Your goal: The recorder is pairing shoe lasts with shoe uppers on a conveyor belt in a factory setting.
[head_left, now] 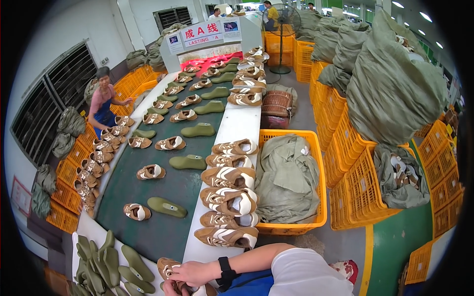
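At the lower edge, a brown-and-white sneaker [167, 265] is between my hands. My right hand [193, 273], with a black band at the wrist, lies over the sneaker's opening, its fingers curled onto it. Only part of my left hand [171, 288] shows, closed on the shoe's near side below the right one. What the fingertips press inside the shoe is hidden. More brown-and-white shoe upper [203, 290] shows beneath my right wrist. To the left, a heap of olive-green shoe lasts [111, 264] lies on a white surface.
Sneakers and green lasts [168, 207] sit in rows on a dark green conveyor belt [170, 190]. Sneakers [227, 200] line its white right ledge [242, 129]. A yellow crate [322, 197] with grey-green cloth stands beside it. Across the belt, a person [103, 98] stands near more shoes.
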